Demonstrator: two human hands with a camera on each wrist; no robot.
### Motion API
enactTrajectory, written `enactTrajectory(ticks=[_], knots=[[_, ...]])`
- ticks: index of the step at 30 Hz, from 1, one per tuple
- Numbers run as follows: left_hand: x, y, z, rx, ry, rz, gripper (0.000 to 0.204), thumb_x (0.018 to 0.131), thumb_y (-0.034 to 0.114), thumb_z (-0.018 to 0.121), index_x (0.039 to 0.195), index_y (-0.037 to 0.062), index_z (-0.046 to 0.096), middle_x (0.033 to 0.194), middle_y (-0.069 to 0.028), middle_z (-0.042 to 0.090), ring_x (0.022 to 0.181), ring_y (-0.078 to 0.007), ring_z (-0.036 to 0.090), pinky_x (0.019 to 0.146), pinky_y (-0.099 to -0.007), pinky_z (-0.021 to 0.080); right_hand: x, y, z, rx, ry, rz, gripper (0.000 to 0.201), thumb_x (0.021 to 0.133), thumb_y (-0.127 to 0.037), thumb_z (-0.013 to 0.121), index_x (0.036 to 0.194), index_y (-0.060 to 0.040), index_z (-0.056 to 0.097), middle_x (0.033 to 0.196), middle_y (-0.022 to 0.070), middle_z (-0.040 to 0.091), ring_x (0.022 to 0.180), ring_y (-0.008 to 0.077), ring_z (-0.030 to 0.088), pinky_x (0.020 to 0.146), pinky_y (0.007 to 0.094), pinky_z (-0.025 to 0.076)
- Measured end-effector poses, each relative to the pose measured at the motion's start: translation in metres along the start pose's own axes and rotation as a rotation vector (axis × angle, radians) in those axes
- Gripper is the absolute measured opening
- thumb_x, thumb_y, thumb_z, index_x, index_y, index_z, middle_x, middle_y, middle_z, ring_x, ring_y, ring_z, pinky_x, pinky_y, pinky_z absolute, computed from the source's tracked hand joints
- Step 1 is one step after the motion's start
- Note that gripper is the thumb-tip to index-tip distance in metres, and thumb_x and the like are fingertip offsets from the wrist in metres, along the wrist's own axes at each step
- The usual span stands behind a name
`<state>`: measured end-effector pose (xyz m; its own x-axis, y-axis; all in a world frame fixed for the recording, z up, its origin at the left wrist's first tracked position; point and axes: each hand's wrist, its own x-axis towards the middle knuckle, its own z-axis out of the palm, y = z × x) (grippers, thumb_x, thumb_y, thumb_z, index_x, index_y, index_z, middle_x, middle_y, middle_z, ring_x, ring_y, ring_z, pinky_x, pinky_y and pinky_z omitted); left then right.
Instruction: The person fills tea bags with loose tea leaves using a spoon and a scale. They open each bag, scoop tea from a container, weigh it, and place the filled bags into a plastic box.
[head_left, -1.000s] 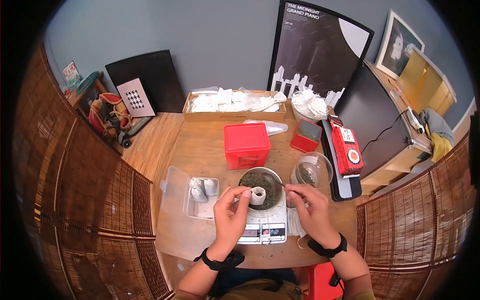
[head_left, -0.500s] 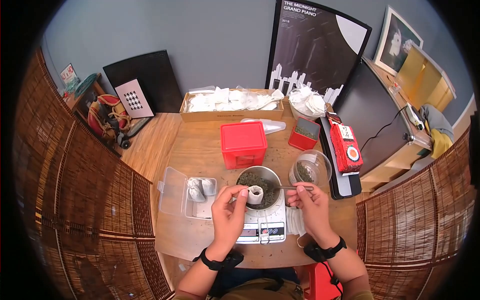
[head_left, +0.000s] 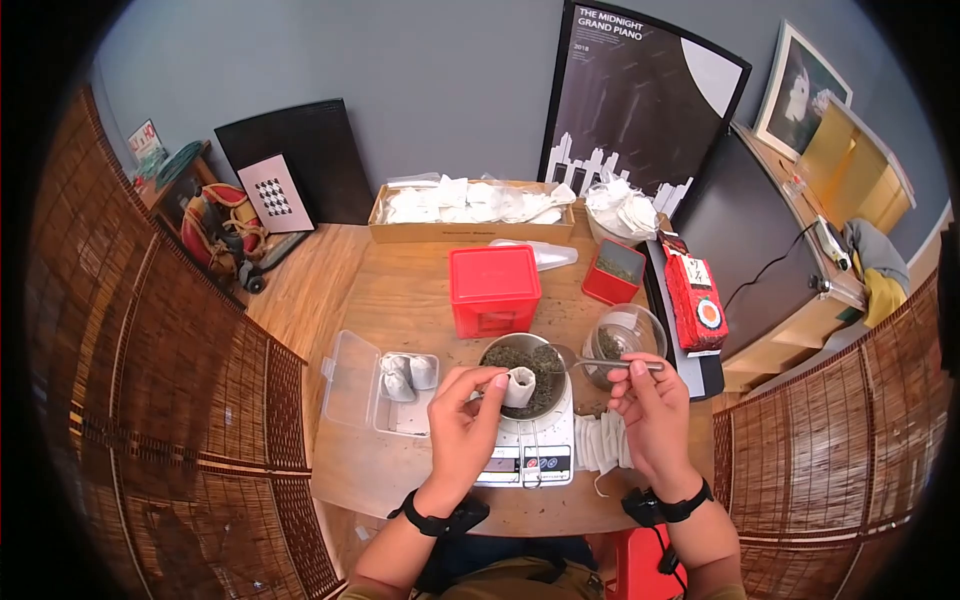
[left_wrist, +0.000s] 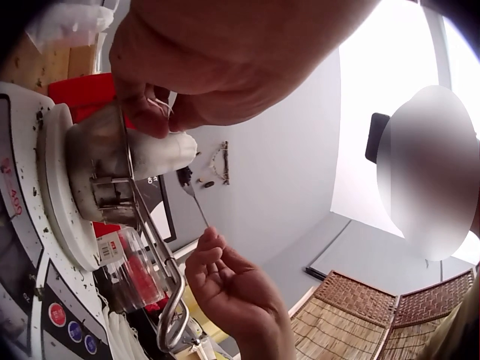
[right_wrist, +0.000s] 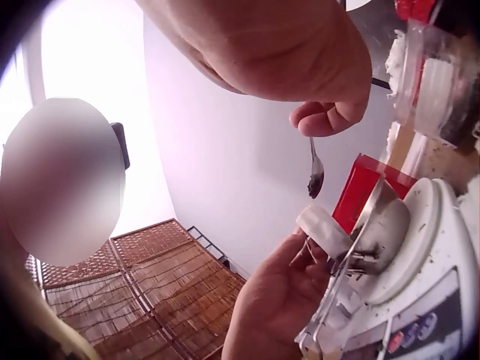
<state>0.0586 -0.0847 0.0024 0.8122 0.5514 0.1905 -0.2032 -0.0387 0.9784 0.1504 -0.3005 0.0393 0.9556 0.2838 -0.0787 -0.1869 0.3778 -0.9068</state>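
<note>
My left hand pinches the rim of a small white tea bag, which stands upright with its mouth open over a metal pot of loose dark tea leaves. A thin spoon is gripped by its handle in my right hand, thumb on top. In the left wrist view the spoon's bowl carries a small heap of dark leaves, just off the bag's open end. The pot, with its wire handle, sits on a white kitchen scale.
Left of the scale is a lidded clear box with filled bags. Flat white bags lie in a row at right, below a clear tub of leaves. Behind stand a red canister and an open red tin.
My right hand has drawn back to the right and lifted the spoon out of the leaves in the pot. The left hand keeps its pinch on the tea bag, nearly in place.
</note>
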Motion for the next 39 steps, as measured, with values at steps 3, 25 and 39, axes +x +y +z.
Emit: enactTrajectory(ticks=[3,25,39], knots=[[0.002,-0.001,0.003,-0.002,0.006,0.013,0.015,0.105,0.006,0.071,0.114,-0.0043,0.077,0.108,-0.0068,0.067,0.088,-0.0095,0.064,0.066,-0.0229,0.055,-0.001,-0.008,0.006,-0.02,-0.016,-0.006,0.022,0.113,-0.018,0.062,0.126,-0.0006,0.066,0.104,0.0111,0.076,0.085,0.013,0.069,0.077,0.0299,0.059],[0.002,0.003,0.003,-0.037,0.008,-0.004,0.014,0.106,0.005,0.07,0.114,-0.0048,0.076,0.107,-0.0063,0.066,0.08,-0.0096,0.064,0.062,-0.0225,0.053,-0.026,-0.008,0.02,-0.665,-0.217,-0.487,0.016,0.107,-0.001,0.065,0.121,0.0048,0.071,0.106,0.0159,0.078,0.096,0.0184,0.075,0.085,0.0315,0.06],[-0.003,-0.001,0.0,0.087,0.028,0.014,0.014,0.105,0.007,0.071,0.112,-0.0033,0.077,0.102,-0.0083,0.071,0.087,-0.0111,0.066,0.068,-0.0246,0.052,-0.01,0.045,-0.002,-0.509,-0.041,-0.193,0.018,0.109,-0.008,0.066,0.12,0.0042,0.071,0.101,0.0146,0.08,0.086,0.0165,0.075,0.08,0.0315,0.059]])
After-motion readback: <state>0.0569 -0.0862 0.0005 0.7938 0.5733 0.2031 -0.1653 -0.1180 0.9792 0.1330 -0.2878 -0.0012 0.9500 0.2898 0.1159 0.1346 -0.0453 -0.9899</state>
